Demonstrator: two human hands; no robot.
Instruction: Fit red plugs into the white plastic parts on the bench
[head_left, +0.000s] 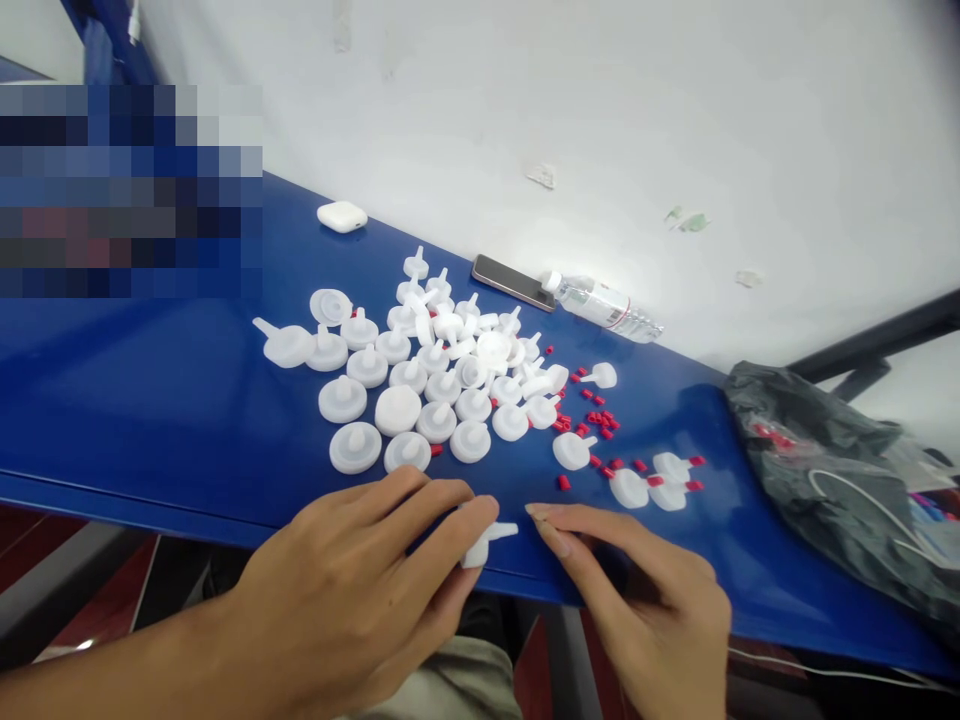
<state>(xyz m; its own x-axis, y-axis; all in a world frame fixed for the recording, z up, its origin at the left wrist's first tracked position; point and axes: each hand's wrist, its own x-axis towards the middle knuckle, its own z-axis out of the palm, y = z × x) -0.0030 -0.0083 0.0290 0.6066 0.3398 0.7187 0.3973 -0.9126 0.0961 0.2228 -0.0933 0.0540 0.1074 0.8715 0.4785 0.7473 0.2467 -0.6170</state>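
Observation:
My left hand (pixel 375 570) is wrapped round a white nozzle cap (pixel 477 548) at the table's front edge, its narrow tip pointing right. Just right of that tip, my right hand (pixel 637 590) has thumb and index finger pinched together; whatever they hold, if anything, is too small to make out. Beyond both hands lies a cluster of white nozzle caps (pixel 356 447) on the blue table (pixel 247 400). Small red pieces (pixel 564 482) are scattered at its right. Some white caps (pixel 670 493) at the right have red pieces on their tips.
Along the wall lie a white case (pixel 342 216), a phone (pixel 514 282) and a clear bottle (pixel 604 305). A dark plastic bag (pixel 817 490) with items on it sits at the right. The upper left is pixelated.

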